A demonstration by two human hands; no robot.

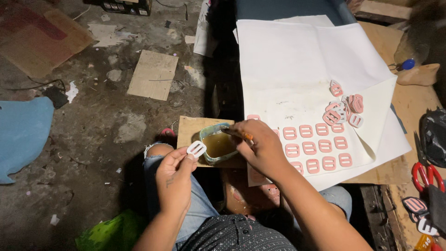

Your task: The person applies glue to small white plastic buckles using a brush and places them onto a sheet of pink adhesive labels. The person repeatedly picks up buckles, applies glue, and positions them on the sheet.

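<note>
My left hand [174, 179] pinches a small white buckle-shaped piece [196, 148] between thumb and fingers, just left of a round tin of brownish glue [218, 144]. My right hand [260, 146] grips a brush with an orange handle [237, 134], its tip over the tin. The tin rests on a small wooden board [188, 128] above my knees. To the right, rows of pink buckle pieces [316, 144] lie on white paper [297, 65], with a loose pile of pink and white pieces [344, 109] beyond them.
Red-handled scissors [427, 174] and more buckle pieces [418, 209] lie at the right edge. A black bag [434, 135] sits near them. The dirty floor at left holds cardboard scraps [153, 74], a blue cloth [21, 132] and a green bag [111, 232].
</note>
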